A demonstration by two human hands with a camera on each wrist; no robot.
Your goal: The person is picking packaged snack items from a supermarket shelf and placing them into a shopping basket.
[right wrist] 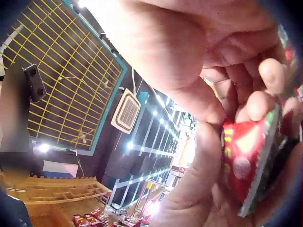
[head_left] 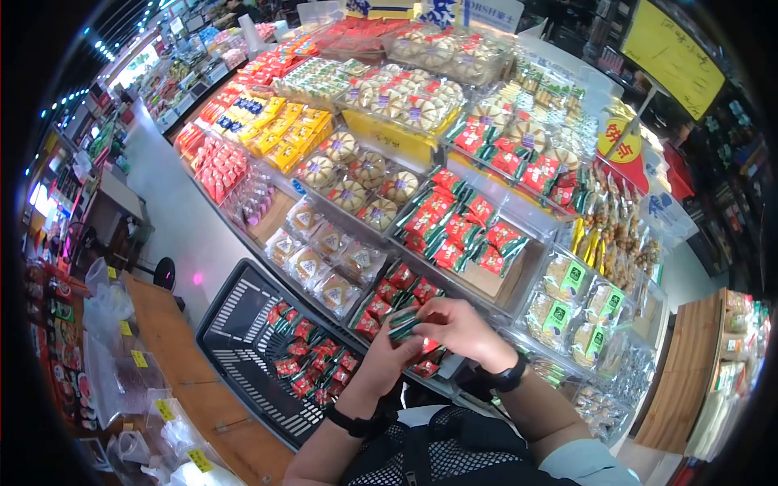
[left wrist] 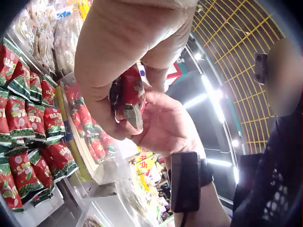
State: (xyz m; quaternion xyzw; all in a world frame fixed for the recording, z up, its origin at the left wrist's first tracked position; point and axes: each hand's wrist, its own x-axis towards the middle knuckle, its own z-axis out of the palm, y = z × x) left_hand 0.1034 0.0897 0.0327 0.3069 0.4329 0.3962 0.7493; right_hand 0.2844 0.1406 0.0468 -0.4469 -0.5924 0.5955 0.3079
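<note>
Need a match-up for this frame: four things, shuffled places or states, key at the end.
1. basket
2. held packet
3. yellow sign
4. green-labelled packs

A. raised over the display, upper right of the head view
B. in the fingers of the left hand and right hand
C. on the display, to the right of both hands
D. dark, with red-and-green packets inside

Pairs: 1-D, 2-B, 3-A, 4-C

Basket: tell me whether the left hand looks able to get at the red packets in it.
Probably yes: the basket is open on top, close by, with its red packets in plain view. But the left hand and right hand grip a small packet, so it may need freeing first.
</note>
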